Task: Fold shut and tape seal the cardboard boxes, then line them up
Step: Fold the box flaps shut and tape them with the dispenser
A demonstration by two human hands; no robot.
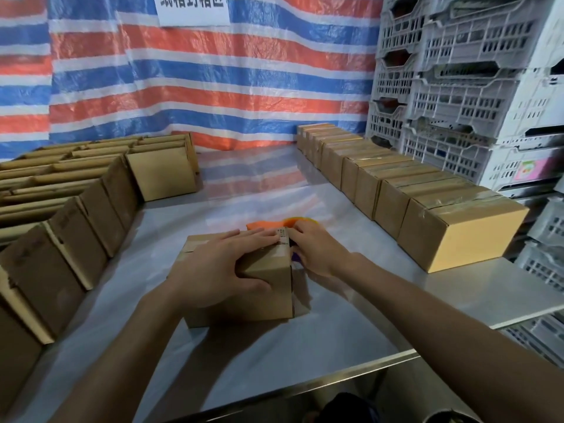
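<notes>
At surface (pixel 457 294) centre: box (pixel 259 306) mid-seal | left hand (pixel 225 264) flat on top, thumb over front edge; pins flaps shut for taping | right hand (pixel 317 248) grips tape dispenser (pixel 259 225) at box's right end; likely running strip | sealed row (pixel 396 190) right, well apart

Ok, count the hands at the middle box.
2. The left hand presses flat on top of the box; the right hand grips a tape dispenser at its far right edge.
</notes>
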